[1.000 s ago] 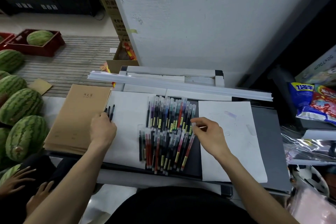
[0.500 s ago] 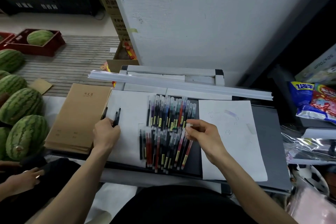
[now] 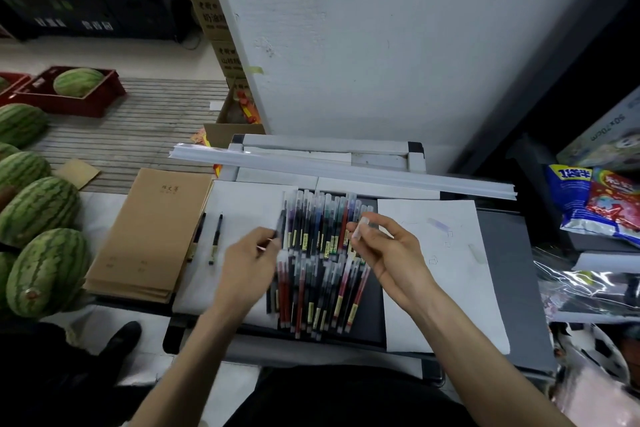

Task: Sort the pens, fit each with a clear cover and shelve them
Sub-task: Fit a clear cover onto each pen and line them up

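Many coloured pens (image 3: pixel 320 224) lie side by side in two rows on a dark tray (image 3: pixel 498 274), the nearer row (image 3: pixel 317 295) below the far one. Two black pens (image 3: pixel 215 239) lie apart on the white sheet (image 3: pixel 249 208) to the left. My left hand (image 3: pixel 247 263) hovers at the pile's left edge and pinches a dark pen (image 3: pixel 280 225), which is blurred. My right hand (image 3: pixel 391 253) is raised over the pile's right side and pinches a short clear cover (image 3: pixel 359 229) between thumb and fingers.
A stack of brown notebooks (image 3: pixel 149 236) lies left of the sheet. Long white strips (image 3: pixel 346 170) run across the back. Watermelons (image 3: pixel 41 243) crowd the left, snack bags (image 3: pixel 595 204) the right. Another white sheet (image 3: pixel 446 274) lies right of the pens. A dark shoe (image 3: pixel 121 336) shows at lower left.
My left hand laid two black pens on the white sheet and moved right to the pile with one pen. My right hand lifted off the pile with the clear cover.
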`<state>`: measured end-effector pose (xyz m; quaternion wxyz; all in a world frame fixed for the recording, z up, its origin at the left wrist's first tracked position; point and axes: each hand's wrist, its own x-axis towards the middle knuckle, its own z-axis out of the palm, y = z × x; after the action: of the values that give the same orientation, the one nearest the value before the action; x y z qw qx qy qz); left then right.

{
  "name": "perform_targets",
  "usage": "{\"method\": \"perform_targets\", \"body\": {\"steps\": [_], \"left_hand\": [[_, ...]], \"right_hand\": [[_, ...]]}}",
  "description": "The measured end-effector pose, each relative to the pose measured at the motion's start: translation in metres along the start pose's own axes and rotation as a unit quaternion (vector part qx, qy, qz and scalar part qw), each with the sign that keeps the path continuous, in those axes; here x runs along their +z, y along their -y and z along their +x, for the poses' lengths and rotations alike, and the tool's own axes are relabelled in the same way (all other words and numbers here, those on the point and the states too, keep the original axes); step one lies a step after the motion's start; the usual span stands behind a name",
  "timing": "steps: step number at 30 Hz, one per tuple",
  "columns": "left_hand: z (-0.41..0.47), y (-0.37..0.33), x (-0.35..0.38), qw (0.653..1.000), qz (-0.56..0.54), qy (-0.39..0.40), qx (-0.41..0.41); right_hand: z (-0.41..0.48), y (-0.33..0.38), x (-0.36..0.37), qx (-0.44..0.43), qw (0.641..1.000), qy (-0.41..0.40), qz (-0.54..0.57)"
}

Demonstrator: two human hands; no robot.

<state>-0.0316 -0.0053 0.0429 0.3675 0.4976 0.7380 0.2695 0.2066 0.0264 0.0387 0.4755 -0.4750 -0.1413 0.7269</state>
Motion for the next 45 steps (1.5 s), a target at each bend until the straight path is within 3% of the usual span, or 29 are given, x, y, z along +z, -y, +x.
{"method": "perform_targets", "body": {"steps": [3, 6, 10, 27, 33, 38, 43, 45], "left_hand": [[-0.026, -0.026, 0.023, 0.99, -0.102, 0.092, 0.035], [-0.041, -0.033, 0.042, 0.98, -0.134, 0.123, 0.084], [-0.056, -0.038, 0.052, 0.98, -0.12, 0.107, 0.114], [-0.062, -0.044, 0.052, 0.982, -0.134, 0.101, 0.091], [-0.058, -0.046, 0.055, 0.978, -0.153, 0.111, 0.085], [-0.058, -0.055, 0.052, 0.953, -0.249, 0.169, 0.023], [-0.057, -0.058, 0.05, 0.881, -0.397, 0.242, -0.088], [-0.055, -0.053, 0.051, 0.873, -0.405, 0.254, -0.098]], "right_hand": [[-0.004, 0.005, 0.009, -0.004, 0.999, -0.019, 0.042], [-0.011, 0.01, 0.016, -0.011, 0.999, -0.009, 0.037], [-0.022, 0.016, 0.022, -0.034, 0.999, 0.012, -0.012], [-0.034, 0.022, 0.025, -0.114, 0.993, 0.017, -0.02], [-0.034, 0.015, 0.021, -0.144, 0.985, 0.021, -0.088], [-0.034, 0.006, 0.02, -0.149, 0.984, 0.008, -0.096], [-0.03, 0.005, 0.017, -0.129, 0.986, 0.018, -0.107], [-0.026, 0.005, 0.013, -0.123, 0.983, 0.03, -0.13]]}}
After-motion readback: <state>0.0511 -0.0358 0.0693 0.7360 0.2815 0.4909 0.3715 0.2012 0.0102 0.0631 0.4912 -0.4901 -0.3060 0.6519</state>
